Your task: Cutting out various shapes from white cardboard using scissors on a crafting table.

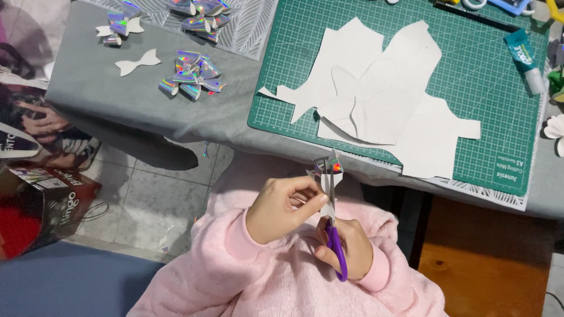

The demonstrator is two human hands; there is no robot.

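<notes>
Now left hand pinches one holographic piece; right hand grips one purple scissors.

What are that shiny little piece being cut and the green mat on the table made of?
The shiny piece in the left hand looks like thin holographic film or faux leather: rainbow glints, white back. The green mat seems to be matte rubbery plastic, flat with a printed grid. The scissors have glossy purple plastic handles.
</notes>
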